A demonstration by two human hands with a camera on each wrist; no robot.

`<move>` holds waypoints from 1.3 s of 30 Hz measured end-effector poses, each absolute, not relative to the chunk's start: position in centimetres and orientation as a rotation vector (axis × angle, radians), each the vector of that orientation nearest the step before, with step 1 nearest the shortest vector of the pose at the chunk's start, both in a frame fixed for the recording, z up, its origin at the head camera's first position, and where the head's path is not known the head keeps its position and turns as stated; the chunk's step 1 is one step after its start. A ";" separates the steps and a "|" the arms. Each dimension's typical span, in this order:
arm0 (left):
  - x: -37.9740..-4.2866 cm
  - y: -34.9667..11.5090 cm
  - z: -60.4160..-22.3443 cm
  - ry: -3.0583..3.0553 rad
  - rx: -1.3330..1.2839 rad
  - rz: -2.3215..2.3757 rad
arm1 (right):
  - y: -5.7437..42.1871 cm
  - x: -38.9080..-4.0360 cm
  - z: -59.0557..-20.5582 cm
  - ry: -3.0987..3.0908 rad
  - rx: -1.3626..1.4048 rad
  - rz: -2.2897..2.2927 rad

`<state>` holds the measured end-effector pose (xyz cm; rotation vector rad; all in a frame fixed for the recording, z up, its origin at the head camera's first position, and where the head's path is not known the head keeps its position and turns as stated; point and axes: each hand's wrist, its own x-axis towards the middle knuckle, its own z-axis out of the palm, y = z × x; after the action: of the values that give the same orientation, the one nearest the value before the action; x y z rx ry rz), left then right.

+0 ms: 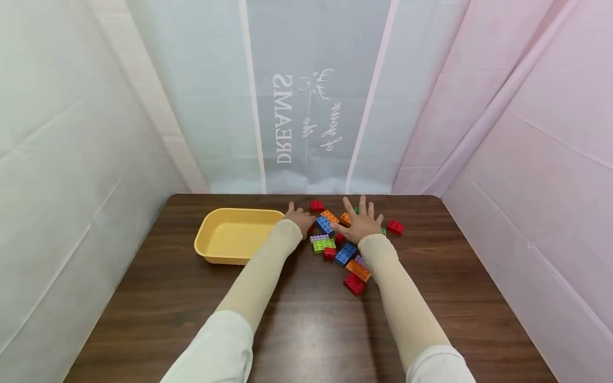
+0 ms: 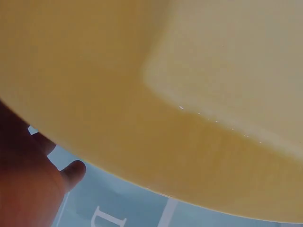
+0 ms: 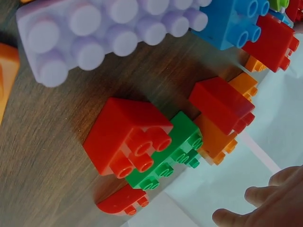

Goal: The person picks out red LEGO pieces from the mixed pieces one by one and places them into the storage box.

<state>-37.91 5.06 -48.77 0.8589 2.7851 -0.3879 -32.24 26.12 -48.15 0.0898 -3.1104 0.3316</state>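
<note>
Toy building bricks in several colours lie in a loose group right of the yellow tray (image 1: 206, 234). My left hand (image 1: 299, 217) is beside the tray's right end, fingers slightly bent. A red brick (image 1: 311, 229) shows partly from behind it. In the left wrist view, the hand (image 2: 28, 184) appears just outside the tray's rim (image 2: 118, 177). My right hand (image 1: 360, 224) spreads its fingers wide over the group's right part, hiding some bricks under it. Near its thumb is a blue brick (image 1: 324, 225). A lavender brick (image 3: 104, 28) fills the upper left of the right wrist view.
Two blue bricks, a lime green brick (image 1: 324, 245), orange bricks (image 1: 358, 270) and a red brick (image 1: 354, 284) spread toward the near side. Another red brick (image 1: 395, 227) lies apart at right. Fabric walls (image 1: 316, 181) stand along the dark wooden table's (image 1: 306, 330) back and sides.
</note>
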 end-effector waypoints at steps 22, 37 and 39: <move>-37.8 4.4 -48.2 2.782 0.825 -0.322 | 25.1 -32.3 -48.2 -3.161 0.127 0.369; -38.2 -0.9 -43.5 3.051 0.776 0.035 | 24.7 -32.5 -47.4 -3.171 0.165 0.378; -38.2 -2.0 -43.0 3.106 0.760 0.079 | 24.6 -32.7 -47.4 -3.159 0.176 0.388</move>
<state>-38.19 -2.02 -42.96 0.7601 3.1059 0.0786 -32.65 24.59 -47.45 0.1756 -3.1591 0.3875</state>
